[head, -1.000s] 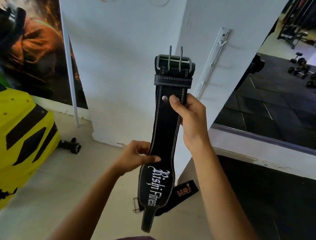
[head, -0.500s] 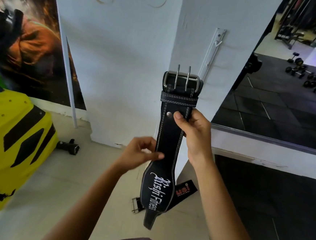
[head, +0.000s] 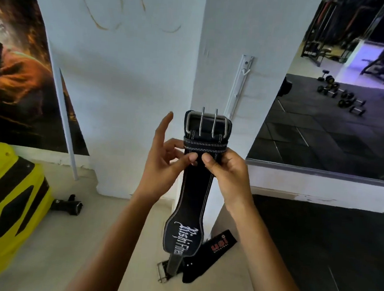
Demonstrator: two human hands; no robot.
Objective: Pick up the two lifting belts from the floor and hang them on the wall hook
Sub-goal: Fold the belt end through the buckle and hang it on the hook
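Note:
I hold a black leather lifting belt (head: 194, 191) upright in front of the white pillar, its steel two-prong buckle on top and the white lettering hanging low. My right hand (head: 227, 171) pinches it just under the keeper loop. My left hand (head: 164, 159) grips the same spot from the left, thumb on the front, index finger sticking up. A second black belt (head: 212, 255) with red lettering lies on the floor behind the hanging one, its buckle to the left. The white wall hook (head: 246, 70) sits on a rail on the pillar, above and right of the buckle.
A yellow and black machine (head: 5, 202) fills the lower left. A black handle (head: 67, 204) lies on the tiled floor near it, and a thin white pole (head: 66, 124) leans on the wall. A mirror (head: 338, 111) at right shows dumbbells on dark mats.
My left hand rose from the belt's lower part to the strap just under the buckle, beside my right thumb. The buckle sits lower in view and the head has tilted up.

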